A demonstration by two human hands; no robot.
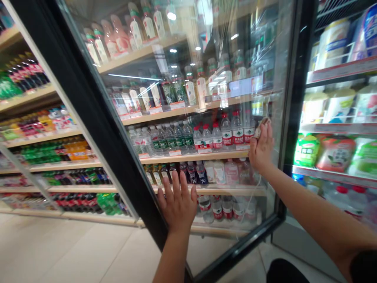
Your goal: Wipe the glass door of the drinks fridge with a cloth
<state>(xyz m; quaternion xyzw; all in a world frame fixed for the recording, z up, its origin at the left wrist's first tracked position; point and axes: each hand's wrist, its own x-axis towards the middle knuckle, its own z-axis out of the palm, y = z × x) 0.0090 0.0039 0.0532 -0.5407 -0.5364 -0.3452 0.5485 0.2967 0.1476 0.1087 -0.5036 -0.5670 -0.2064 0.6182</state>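
Fingers [176, 186] fanned wide on the left hand [179, 208], and that hand holds nothing at all, just palm to the glass door [212, 247], low down, right beside its black frame [91, 106]! Over to the right hand [263, 151]: higher up, fingers stretched out and close together, thumb set apart, and it's got a cloth [260, 126], pale with darker patches, tucked under the fingertips against the pane, near the door's far edge. How firmly it's gripped, I can't tell.

Look through the glass: red-capped water bottles [226, 135] stand just left of the cloth, green-labelled bottles [176, 135] next to them on the same wooden shelf [218, 155]. Bright reflections streak the upper pane. Out right, lit shelves [338, 128] carry large bottles and packs; out left, soft drinks [29, 74] pack the racks above a tiled floor [82, 251]. Dark sleeve [365, 265] at bottom right!
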